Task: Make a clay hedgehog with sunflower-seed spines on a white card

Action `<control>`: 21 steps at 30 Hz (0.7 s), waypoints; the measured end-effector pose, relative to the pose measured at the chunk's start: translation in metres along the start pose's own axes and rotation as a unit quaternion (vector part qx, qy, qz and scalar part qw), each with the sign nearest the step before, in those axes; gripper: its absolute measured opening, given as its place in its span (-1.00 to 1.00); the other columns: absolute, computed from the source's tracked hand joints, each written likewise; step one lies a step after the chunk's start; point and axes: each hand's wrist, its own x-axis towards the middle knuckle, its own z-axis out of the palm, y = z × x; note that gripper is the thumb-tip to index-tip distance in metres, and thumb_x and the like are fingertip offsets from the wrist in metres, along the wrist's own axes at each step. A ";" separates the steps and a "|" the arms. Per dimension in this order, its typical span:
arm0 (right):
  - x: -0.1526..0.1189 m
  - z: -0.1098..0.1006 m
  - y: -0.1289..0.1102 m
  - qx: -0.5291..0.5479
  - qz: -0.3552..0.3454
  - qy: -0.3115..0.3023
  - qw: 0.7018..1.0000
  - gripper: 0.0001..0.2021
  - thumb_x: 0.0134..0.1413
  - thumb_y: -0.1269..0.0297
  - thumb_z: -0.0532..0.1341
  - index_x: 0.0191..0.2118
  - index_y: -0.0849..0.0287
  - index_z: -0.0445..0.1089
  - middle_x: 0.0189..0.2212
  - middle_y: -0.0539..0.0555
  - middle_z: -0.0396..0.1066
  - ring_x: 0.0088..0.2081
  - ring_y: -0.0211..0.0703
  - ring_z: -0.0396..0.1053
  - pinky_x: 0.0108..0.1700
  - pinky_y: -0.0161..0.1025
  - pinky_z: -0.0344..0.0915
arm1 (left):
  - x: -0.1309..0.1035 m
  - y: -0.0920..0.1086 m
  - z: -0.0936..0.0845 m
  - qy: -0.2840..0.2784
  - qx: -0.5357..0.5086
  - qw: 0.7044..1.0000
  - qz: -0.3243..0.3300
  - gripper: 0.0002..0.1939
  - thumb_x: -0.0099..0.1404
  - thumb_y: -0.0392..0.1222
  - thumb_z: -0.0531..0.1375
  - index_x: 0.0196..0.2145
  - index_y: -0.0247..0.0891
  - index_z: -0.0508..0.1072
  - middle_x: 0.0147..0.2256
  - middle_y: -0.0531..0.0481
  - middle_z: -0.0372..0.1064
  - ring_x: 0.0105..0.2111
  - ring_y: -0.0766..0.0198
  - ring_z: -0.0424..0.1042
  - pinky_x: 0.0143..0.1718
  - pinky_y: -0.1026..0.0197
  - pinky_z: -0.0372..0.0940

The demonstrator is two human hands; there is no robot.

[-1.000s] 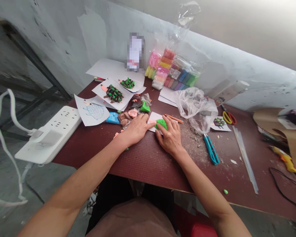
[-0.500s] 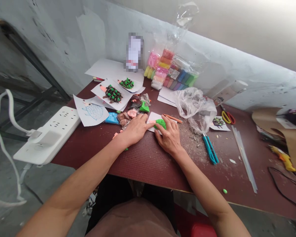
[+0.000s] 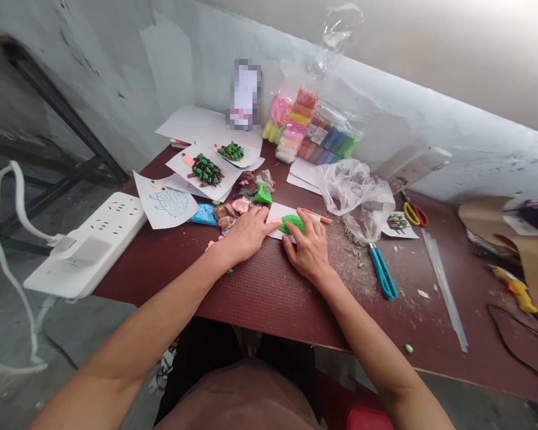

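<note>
A flattened lump of green clay (image 3: pixel 292 224) lies on a small white paper (image 3: pixel 280 210), with a bit of pink clay (image 3: pixel 274 222) at its left end. My right hand (image 3: pixel 310 248) rests over the green clay, fingers spread and touching its right part. From the left, my left hand (image 3: pixel 250 232) lies palm down, its stretched index fingertip at the paper's left edge beside the pink clay. Neither hand grips anything. Just behind the paper is an orange pencil-like stick (image 3: pixel 325 219). Opened packs of brown clay (image 3: pixel 224 216) and a green clay piece (image 3: pixel 263 194) sit past my left hand.
Hedgehog pictures (image 3: pixel 206 170) and a blue hedgehog drawing (image 3: pixel 173 203) lie at left, near a white power strip (image 3: pixel 112 224). Bagged clay (image 3: pixel 314 134) leans on the wall. Right are a plastic bag (image 3: pixel 354 185), seeds (image 3: pixel 354 243), a teal cutter (image 3: pixel 382 272), scissors (image 3: pixel 415 214) and a glue gun (image 3: pixel 515 286).
My right fingers have shifted slightly to the right, showing a little more of the green clay. My left hand stays in place.
</note>
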 end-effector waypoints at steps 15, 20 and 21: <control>0.004 -0.003 -0.001 -0.008 -0.017 -0.042 0.999 -0.63 0.37 0.17 0.15 0.19 0.07 0.48 0.37 0.25 0.20 0.32 0.20 0.15 0.27 0.16 0.16 | 0.002 -0.002 0.005 0.035 0.016 0.998 0.048 -0.51 0.49 -0.43 -0.07 0.24 -0.22 0.40 0.25 -0.12 0.37 0.04 0.07 0.34 -0.01 0.07 0.27; 0.004 -0.002 0.000 -0.009 -0.019 -0.038 0.999 -0.65 0.38 0.16 0.15 0.16 0.06 0.50 0.35 0.26 0.22 0.32 0.21 0.16 0.26 0.17 0.17 | 0.002 -0.004 0.010 0.062 0.014 0.997 0.051 -0.49 0.46 -0.46 -0.05 0.25 -0.23 0.40 0.22 -0.11 0.42 -0.03 0.08 0.35 -0.03 0.07 0.28; 0.004 -0.002 0.000 -0.008 -0.019 -0.038 0.999 -0.65 0.38 0.16 0.15 0.16 0.06 0.50 0.36 0.25 0.22 0.32 0.21 0.15 0.27 0.18 0.17 | 0.002 -0.005 0.010 0.065 0.015 0.997 0.051 -0.49 0.46 -0.46 -0.05 0.25 -0.24 0.40 0.21 -0.12 0.43 -0.04 0.08 0.35 -0.04 0.07 0.29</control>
